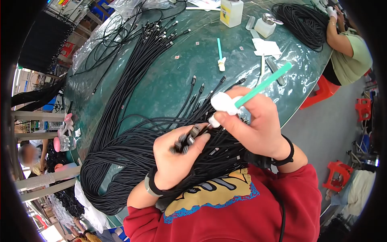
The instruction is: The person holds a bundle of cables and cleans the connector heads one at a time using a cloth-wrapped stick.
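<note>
My left hand (171,155) is closed around several black cable connectors (186,141), their metal ends bunched between thumb and fingers. In my right hand (260,127) is a swab (264,84), a light green stick with white material wrapped about its lower end. Thumb and fingers pinch it near that white wad (222,103), which is close to the cable ends at my left fingertips. Whether the white tip touches a connector I cannot tell. Beneath both hands lies a large looped bundle of black cables (133,141), with several connectors pointing away from me.
On the green table (161,88) lie a second swab (220,50), white tissue (268,48) and tweezers-like metal tools (275,71). Farther back stand a labelled bottle (231,14) and a dispenser bottle (265,26). A coiled cable bundle (302,24) is beside another person (348,52).
</note>
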{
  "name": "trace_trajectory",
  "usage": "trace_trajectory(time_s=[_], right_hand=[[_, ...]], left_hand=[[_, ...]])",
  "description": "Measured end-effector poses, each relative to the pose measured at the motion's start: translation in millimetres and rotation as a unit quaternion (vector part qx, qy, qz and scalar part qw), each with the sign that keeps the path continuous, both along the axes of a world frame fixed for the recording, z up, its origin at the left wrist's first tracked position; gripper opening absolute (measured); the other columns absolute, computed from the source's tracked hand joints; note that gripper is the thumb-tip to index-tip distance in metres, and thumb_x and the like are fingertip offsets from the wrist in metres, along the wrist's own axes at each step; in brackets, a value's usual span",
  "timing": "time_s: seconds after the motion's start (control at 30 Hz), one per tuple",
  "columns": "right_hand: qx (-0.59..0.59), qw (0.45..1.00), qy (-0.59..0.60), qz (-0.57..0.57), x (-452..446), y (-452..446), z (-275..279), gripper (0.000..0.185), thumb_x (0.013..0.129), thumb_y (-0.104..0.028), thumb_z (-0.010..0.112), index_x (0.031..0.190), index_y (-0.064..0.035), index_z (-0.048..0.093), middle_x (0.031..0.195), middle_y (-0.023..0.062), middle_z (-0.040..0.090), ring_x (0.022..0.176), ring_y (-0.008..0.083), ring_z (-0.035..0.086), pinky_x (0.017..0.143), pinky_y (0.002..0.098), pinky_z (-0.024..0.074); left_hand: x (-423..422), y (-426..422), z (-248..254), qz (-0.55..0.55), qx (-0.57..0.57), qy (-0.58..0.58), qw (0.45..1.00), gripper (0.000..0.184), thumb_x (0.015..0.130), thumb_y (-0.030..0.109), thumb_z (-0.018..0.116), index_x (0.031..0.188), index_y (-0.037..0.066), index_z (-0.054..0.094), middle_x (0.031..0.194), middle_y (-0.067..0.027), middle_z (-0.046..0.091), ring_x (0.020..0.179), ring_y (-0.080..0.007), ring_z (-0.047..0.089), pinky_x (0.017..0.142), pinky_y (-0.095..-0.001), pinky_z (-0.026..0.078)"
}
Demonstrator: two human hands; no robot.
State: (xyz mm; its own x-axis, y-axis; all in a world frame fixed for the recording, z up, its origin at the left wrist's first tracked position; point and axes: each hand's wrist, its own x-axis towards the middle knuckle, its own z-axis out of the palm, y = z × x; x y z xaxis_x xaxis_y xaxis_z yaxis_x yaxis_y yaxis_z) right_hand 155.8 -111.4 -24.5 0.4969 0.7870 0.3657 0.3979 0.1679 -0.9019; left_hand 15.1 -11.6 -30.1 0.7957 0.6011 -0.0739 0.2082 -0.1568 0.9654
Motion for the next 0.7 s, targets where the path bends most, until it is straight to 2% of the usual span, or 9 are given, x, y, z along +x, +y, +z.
trace_trajectory(time_s=[0.03,0.07,0.17,0.3,0.33,0.43,0.6,0.7], right_hand=[[0.015,1.000,0.006,0.006,0.4,-1.3,-1.3,0.013,0.074,-0.001,0.060,0.087,0.0011,0.056,0.077,0.0048,0.057,0.067,0.0110,0.053,0.060,0.0223,0.0403],[0.015,1.000,0.006,0.007,1.2,-1.6,-2.8,0.013,0.074,-0.001,0.060,0.087,0.0011,0.056,0.077,0.0048,0.057,0.067,0.0110,0.053,0.060,0.0223,0.0403],[0.040,0.998,0.029,-0.044,6.5,1.0,-7.4,0.014,0.074,-0.003,0.061,0.086,0.0011,0.056,0.072,0.0026,0.057,0.054,0.0063,0.050,0.049,0.0201,0.0394],[0.054,0.997,0.045,-0.033,9.3,-0.5,-13.6,0.013,0.075,-0.004,0.061,0.087,0.0008,0.057,0.072,0.0014,0.056,0.058,0.0049,0.049,0.051,0.0195,0.0387],[0.053,0.997,0.045,-0.031,9.7,-0.6,-13.8,0.013,0.075,-0.004,0.061,0.087,0.0008,0.057,0.072,0.0014,0.056,0.058,0.0049,0.049,0.051,0.0195,0.0387],[0.054,0.995,0.085,-0.010,9.3,-1.9,-14.8,0.013,0.076,-0.005,0.061,0.087,0.0002,0.057,0.071,0.0009,0.056,0.059,0.0051,0.048,0.052,0.0194,0.0383],[0.060,0.994,0.090,-0.003,8.2,-1.4,-14.2,0.012,0.077,-0.005,0.061,0.087,-0.0002,0.057,0.070,0.0002,0.055,0.059,0.0050,0.048,0.052,0.0191,0.0378],[0.063,0.994,0.092,-0.011,10.1,-2.7,-14.6,0.012,0.076,-0.005,0.061,0.086,-0.0004,0.057,0.070,-0.0002,0.054,0.059,0.0049,0.048,0.052,0.0195,0.0379]], left_hand=[[0.5,0.3,1.5,0.000,-0.098,0.039,0.994,0.021,0.076,0.005,0.062,0.095,-0.002,0.060,0.073,-0.0018,0.062,0.059,-0.0068,0.055,0.054,-0.0190,0.041],[0.9,1.7,-0.1,0.000,-0.098,0.039,0.994,0.021,0.076,0.005,0.062,0.095,-0.002,0.060,0.073,-0.0018,0.062,0.059,-0.0068,0.055,0.054,-0.0190,0.041],[4.5,9.2,-8.6,-0.072,-0.227,0.003,0.971,0.026,0.083,0.013,0.056,0.103,-0.002,0.056,0.073,-0.0018,0.061,0.059,-0.0061,0.053,0.055,-0.0188,0.040],[16.6,4.8,-8.4,-0.011,-0.288,-0.056,0.956,0.030,0.086,0.019,0.050,0.108,-0.002,0.052,0.073,-0.0021,0.060,0.056,-0.0044,0.047,0.053,-0.0184,0.037],[15.5,7.3,-9.2,-0.010,-0.289,-0.057,0.956,0.030,0.086,0.019,0.050,0.108,-0.002,0.052,0.073,-0.0021,0.060,0.056,-0.0044,0.047,0.053,-0.0184,0.037],[7.7,18.6,-13.2,-0.096,-0.278,-0.054,0.954,0.030,0.087,0.019,0.050,0.108,-0.002,0.052,0.069,-0.0021,0.059,0.050,-0.0039,0.042,0.051,-0.0182,0.035],[6.0,18.7,-7.2,-0.088,-0.341,-0.075,0.933,0.033,0.087,0.018,0.049,0.112,-0.003,0.049,0.065,-0.0020,0.057,0.045,-0.0030,0.035,0.048,-0.0174,0.032],[5.2,16.1,-4.4,-0.068,-0.258,-0.039,0.963,0.030,0.087,0.017,0.048,0.109,-0.004,0.050,0.062,-0.0012,0.055,0.044,-0.0024,0.030,0.047,-0.0164,0.028]])
